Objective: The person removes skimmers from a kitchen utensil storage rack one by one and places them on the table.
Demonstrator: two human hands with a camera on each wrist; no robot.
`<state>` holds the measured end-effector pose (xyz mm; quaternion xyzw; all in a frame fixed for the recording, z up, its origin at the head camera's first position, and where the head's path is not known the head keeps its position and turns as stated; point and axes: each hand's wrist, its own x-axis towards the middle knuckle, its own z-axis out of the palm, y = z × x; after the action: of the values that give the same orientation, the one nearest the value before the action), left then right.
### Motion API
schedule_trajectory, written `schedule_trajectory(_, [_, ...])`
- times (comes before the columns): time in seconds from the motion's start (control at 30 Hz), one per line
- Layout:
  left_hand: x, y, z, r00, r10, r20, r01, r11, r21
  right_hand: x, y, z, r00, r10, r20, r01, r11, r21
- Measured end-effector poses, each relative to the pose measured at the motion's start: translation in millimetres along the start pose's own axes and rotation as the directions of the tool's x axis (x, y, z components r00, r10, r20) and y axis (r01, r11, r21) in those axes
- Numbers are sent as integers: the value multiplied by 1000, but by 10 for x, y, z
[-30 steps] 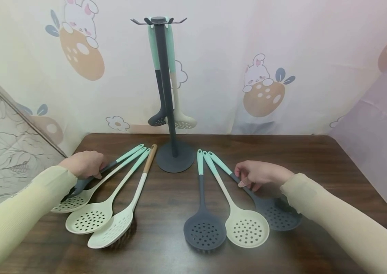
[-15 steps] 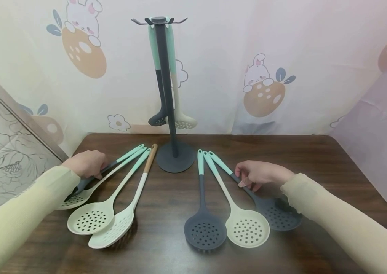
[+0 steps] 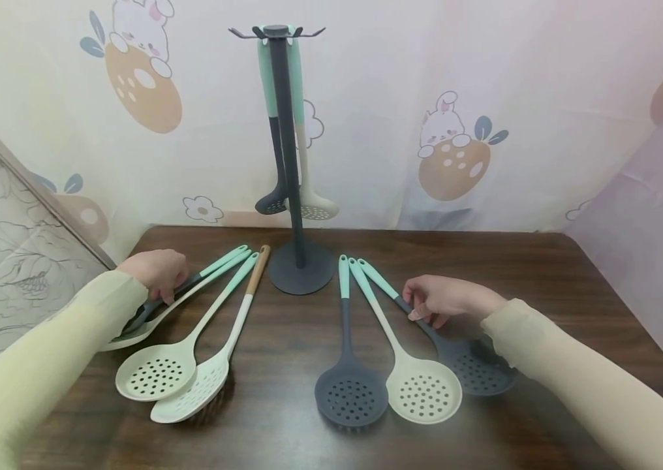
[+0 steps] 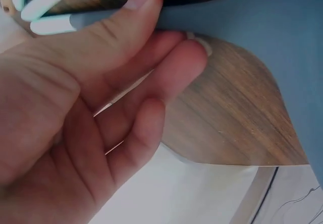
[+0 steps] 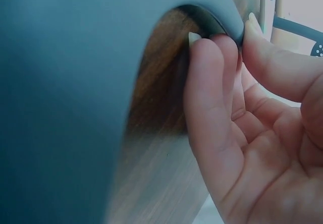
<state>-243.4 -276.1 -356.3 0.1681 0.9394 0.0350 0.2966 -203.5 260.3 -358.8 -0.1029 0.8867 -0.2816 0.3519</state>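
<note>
On the left in the head view, my left hand [image 3: 158, 274] pinches the grey shaft of a mint-handled utensil [image 3: 146, 316]. The sleeve hides most of its head, so its kind is unclear; in the left wrist view the grey part [image 4: 227, 22] widens away from the fingertips. Under it lies a cream utensil [image 3: 158, 321], partly covered. Beside these are a cream skimmer [image 3: 155, 373] and a white slotted turner [image 3: 190, 395] with a brown handle. On the right, my right hand [image 3: 446, 299] pinches the shaft of a dark grey skimmer [image 3: 475, 369] lying on the table.
A cream skimmer [image 3: 423, 391] and another dark grey skimmer [image 3: 350, 395] lie left of my right hand. At the back middle stands a dark utensil rack [image 3: 290, 163], with a dark perforated ladle [image 3: 273, 201] and a cream one [image 3: 318, 206] hanging. A patterned cloth [image 3: 367, 130] backs the table [image 3: 273, 418].
My left hand has shifted slightly right and away from me along the grey utensil, and the sleeve covers more of the cream utensil's head. My right hand stays still.
</note>
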Motion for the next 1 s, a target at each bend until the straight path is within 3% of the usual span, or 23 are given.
schedule_trajectory(0.17, [71, -21, -94, 996, -35, 86, 39, 998, -49, -25, 1, -7, 1000, 4, 1, -4, 1000, 5])
schedule_trajectory(0.37, [209, -52, -160, 985, -42, 167, 43, 999, -3, -87, -22, 21, 1000, 18, -6, -18, 1000, -5])
schedule_trajectory(0.53, [264, -200, -126, 977, -34, 210, 44, 998, -42, -108, -103, 72, 999, 28, -27, -29, 998, -52])
schedule_trajectory(0.67, [277, -301, -103, 972, -33, 234, 62, 991, -119, -80, -178, 85, 998, 46, -30, -49, 993, -110])
schedule_trajectory(0.87, [320, -332, -109, 967, -54, 248, 90, 986, -138, -68, -273, 54, 998, 51, -28, -55, 976, -210])
schedule_trajectory(1.0, [327, -337, -112, 969, -36, 245, 80, 982, -171, -86, -306, 19, 999, 43, -25, -48, 959, -279])
